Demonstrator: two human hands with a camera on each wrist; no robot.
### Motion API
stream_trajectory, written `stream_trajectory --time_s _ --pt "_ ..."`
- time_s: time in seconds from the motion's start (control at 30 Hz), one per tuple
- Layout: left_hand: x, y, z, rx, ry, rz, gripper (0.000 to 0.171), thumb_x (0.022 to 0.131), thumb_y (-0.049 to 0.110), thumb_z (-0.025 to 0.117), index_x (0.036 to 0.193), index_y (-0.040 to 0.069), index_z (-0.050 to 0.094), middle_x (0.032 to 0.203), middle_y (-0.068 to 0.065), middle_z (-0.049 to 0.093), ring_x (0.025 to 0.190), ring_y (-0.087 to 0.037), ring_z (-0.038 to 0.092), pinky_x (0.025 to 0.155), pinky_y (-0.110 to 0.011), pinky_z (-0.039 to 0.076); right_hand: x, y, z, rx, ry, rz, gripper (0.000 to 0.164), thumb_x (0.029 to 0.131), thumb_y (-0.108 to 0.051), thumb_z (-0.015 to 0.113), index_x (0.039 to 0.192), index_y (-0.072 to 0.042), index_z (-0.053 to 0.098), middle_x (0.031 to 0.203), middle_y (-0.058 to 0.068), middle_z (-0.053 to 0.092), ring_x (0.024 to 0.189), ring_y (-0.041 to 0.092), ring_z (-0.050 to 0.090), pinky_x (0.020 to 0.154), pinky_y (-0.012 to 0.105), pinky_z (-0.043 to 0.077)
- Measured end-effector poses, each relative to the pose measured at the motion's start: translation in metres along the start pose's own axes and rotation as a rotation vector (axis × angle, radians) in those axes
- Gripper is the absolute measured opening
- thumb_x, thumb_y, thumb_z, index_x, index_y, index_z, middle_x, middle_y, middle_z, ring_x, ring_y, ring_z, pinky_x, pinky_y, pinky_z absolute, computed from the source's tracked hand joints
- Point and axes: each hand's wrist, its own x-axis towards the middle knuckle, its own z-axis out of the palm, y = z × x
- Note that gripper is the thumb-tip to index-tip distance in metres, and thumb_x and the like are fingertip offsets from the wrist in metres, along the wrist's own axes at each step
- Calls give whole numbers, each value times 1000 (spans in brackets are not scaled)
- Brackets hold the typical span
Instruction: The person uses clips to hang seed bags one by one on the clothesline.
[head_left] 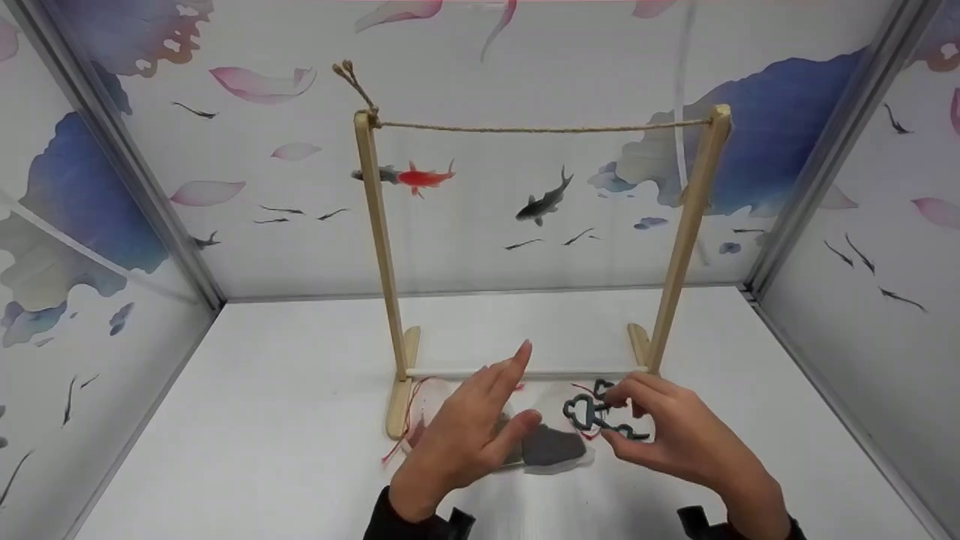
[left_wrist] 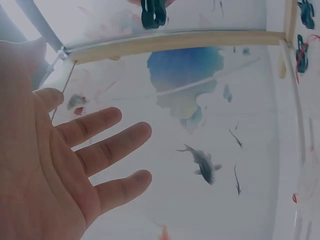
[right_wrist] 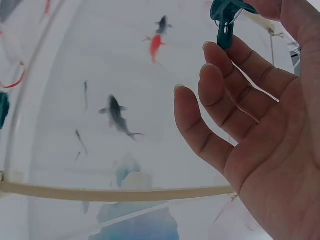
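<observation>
My right hand (head_left: pixel 675 427) pinches a dark green plastic spring clip (right_wrist: pixel 226 36) between thumb and fingertips, just above the table's front right. In the left wrist view this clip (left_wrist: pixel 153 14) hangs at the top edge. Other green clips (left_wrist: pixel 301 55) lie close by, with a thin red cord across one. My left hand (head_left: pixel 469 427) is held with its fingers extended, palm facing inward and nothing in its grasp. Below and beside it lies a flat dark grey piece (head_left: pixel 555 448) on clear or whitish sheer material, partly hidden by the hand.
A wooden frame stands behind the hands, its left post (head_left: pixel 381 247) and right post (head_left: pixel 688 240) joined at the top by a twine line (head_left: pixel 540 130). A pale rod (head_left: pixel 555 373) links the feet. Red cord (head_left: pixel 409 420) lies near the left foot. Printed panels enclose the white table (head_left: pixel 262 420).
</observation>
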Motion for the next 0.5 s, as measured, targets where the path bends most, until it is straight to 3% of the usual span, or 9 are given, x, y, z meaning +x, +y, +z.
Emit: stream_trajectory --time_s 0.13,0.3,0.5 --pt "4 6 3 -15 23 32 68 106 44 49 163 17 23 140 -3 56 123 -16 57 99 -41 49 11 -9 2 26 66 -96 42 74 -12 88 109 -22 66 103 -15 61 83 4 58 67 22 51" --pt "4 6 8 -24 8 67 73 102 44 60 161 15 28 139 -1 56 119 -13 59 96 -38 50 14 -12 12 30 70 -143 42 73 -13 88 109 -21 66 103 -12 61 80 5 57 66 19 50" --pt "5 1 17 -17 0 124 40 101 39 64 133 16 64 123 4 64 108 -9 62 94 -31 50 15 -8 19 50 38 -131 37 76 -13 85 108 -21 66 102 -13 61 78 6 58 65 22 51"
